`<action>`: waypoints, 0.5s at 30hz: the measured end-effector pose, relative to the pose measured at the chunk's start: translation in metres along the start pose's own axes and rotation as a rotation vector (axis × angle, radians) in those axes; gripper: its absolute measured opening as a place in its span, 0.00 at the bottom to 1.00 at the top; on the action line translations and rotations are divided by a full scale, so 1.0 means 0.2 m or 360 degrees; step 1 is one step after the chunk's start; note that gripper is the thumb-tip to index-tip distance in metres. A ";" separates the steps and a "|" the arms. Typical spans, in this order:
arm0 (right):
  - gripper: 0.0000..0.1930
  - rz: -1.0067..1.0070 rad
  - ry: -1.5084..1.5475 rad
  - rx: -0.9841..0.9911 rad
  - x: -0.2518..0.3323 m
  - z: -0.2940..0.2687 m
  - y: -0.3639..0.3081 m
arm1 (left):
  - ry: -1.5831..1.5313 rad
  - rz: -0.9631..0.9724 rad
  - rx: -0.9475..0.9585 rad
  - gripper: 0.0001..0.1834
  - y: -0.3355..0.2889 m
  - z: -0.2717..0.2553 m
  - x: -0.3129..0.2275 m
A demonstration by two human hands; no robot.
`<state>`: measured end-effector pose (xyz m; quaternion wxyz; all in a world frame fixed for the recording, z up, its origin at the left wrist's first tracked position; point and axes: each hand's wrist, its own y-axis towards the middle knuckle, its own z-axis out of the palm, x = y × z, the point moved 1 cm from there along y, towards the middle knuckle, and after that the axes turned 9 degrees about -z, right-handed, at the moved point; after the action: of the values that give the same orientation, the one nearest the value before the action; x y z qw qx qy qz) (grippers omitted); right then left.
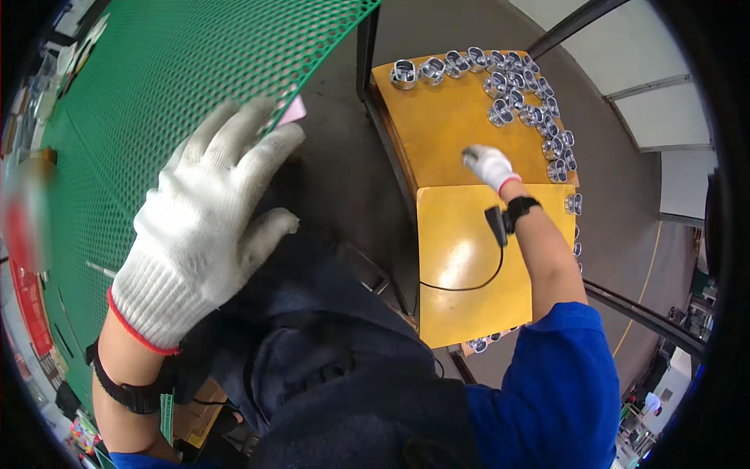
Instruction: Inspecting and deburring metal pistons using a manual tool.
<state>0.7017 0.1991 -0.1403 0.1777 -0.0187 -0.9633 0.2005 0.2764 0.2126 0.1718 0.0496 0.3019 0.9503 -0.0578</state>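
My left hand (195,203), in a white knitted glove with a red cuff, is over the edge of a green mesh mat (234,47). Its fingers are stretched out and the thumb stands apart. Close by the fingertips, a pink flat piece (293,111) shows at the mat's edge; whether they touch it I cannot tell. My right hand (491,166), gloved the same way, reaches over an orange-yellow board (437,125) with its fingers curled together. Something dark shows at its fingertips, too small to name. Silver pistons (501,112) stand beyond it in groups.
A second yellow sheet (461,305) overlaps the near part of the board. More pistons (573,203) line the right edge, and several (478,344) show below the sheet. A black cable (469,288) hangs from the device (497,225) on my right wrist. Dark metal posts (366,55) frame the table.
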 end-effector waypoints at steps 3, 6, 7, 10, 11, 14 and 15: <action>0.19 0.0021 0.0072 -0.0115 -0.05 -0.19 0.28 | 0.0216 0.0042 -0.0010 0.38 0.17 0.05 0.06; 0.20 0.0053 0.0092 -0.0213 -0.11 -0.27 0.45 | 0.0350 0.0030 -0.0046 0.41 0.27 0.14 0.16; 0.21 0.0080 0.0049 -0.0240 -0.14 -0.28 0.48 | 0.0373 0.0033 -0.0061 0.44 0.30 0.20 0.18; 0.23 0.0300 -0.0089 -0.0327 -0.38 -0.23 0.56 | 0.0347 -0.0036 -0.0085 0.42 0.29 0.23 0.19; 0.24 0.0383 -0.0164 -0.0446 -0.51 -0.18 0.60 | 0.0337 -0.0069 -0.0079 0.41 0.29 0.23 0.20; 0.29 0.0704 -0.0169 -0.0329 -0.59 -0.18 0.68 | 0.0347 -0.0149 -0.0020 0.41 0.29 0.24 0.21; 0.30 0.0783 -0.0250 -0.0322 -0.63 -0.19 0.68 | 0.0336 -0.0138 -0.0013 0.41 0.28 0.25 0.21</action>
<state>0.8280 0.3252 -0.2040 0.0456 -0.2541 -0.9557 0.1413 0.2777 0.2756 0.1133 -0.0520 0.2648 0.9626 -0.0241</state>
